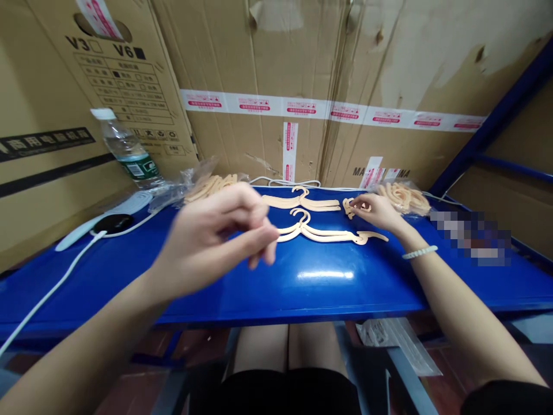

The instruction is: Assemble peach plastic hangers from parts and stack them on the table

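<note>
Above the left part of the table hovers my left hand (pixel 218 239), slightly blurred. Its fingers are curled in towards the thumb, and nothing shows between them. My right hand (pixel 377 211) reaches to the far side, with thumb and fingertips closed on a small beige plastic hanger piece (pixel 347 208). Two beige plastic hangers lie flat, one behind the other: the rear hanger (pixel 322 204) and the front hanger (pixel 326 234), hooks pointing away from me. A small curved piece (pixel 362 237) touches the front hanger's right end. My left hand hides the left end of the front one.
Bags of beige hanger parts lie at the back left (pixel 211 187) and back right (pixel 401 197). A water bottle (pixel 129 153), a black round pad (pixel 113 223) and a white cable (pixel 56 294) are on the left. Cardboard boxes (pixel 259 63) stand behind the blue table (pixel 276 294).
</note>
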Action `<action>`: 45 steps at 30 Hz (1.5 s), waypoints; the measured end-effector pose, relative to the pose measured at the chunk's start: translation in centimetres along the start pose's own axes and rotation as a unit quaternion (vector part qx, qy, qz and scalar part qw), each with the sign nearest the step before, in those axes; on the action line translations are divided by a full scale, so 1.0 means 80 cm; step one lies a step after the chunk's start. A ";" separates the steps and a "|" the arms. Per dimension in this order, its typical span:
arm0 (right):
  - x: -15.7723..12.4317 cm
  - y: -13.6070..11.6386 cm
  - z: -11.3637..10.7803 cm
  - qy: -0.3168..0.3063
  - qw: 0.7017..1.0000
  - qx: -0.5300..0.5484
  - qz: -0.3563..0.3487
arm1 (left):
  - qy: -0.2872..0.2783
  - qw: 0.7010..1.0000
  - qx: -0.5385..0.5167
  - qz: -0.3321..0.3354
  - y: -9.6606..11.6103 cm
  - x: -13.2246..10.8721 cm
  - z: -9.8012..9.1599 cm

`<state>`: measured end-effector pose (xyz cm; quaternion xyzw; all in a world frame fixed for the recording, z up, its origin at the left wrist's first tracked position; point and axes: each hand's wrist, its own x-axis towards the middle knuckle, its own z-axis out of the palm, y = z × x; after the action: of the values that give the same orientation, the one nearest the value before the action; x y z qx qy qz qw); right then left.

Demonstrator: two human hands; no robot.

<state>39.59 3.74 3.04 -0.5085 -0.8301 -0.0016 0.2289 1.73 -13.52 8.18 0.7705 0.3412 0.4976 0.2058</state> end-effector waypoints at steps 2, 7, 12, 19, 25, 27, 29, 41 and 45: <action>0.008 0.000 0.009 -0.036 0.998 -0.050 -0.030 | -0.065 0.996 0.055 -0.002 -0.033 0.031 0.009; 0.022 0.001 0.023 -0.054 0.993 -0.102 -0.030 | -0.183 0.943 0.277 0.021 -0.146 0.096 0.034; 0.018 0.002 0.024 -0.041 0.994 -0.100 -0.022 | -0.194 0.915 0.353 -0.025 -0.211 0.110 0.063; 0.009 0.004 0.020 0.058 0.995 -0.076 0.006 | -0.186 0.912 0.363 -0.051 -0.224 0.117 0.083; -0.005 -0.016 -0.004 0.265 0.950 0.110 0.123 | -0.140 0.931 0.336 -0.036 -0.198 0.109 0.071; -0.013 -0.027 -0.013 0.290 0.912 0.236 0.170 | -0.116 0.938 0.325 -0.028 -0.188 0.095 0.067; -0.021 -0.035 -0.020 0.284 0.874 0.343 0.195 | -0.072 0.955 0.287 -0.014 -0.181 0.078 0.065; -0.023 -0.040 0.017 0.069 0.775 0.566 0.273 | 0.009 0.989 0.144 0.020 -0.187 0.036 0.068; -0.025 -0.040 0.019 -0.004 0.789 0.546 0.281 | 0.004 0.990 0.142 0.012 -0.187 0.032 0.072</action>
<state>37.04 0.87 1.68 -0.5096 -0.5133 0.5186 0.4558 2.85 -1.30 -2.42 0.7938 0.4000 0.4497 0.0873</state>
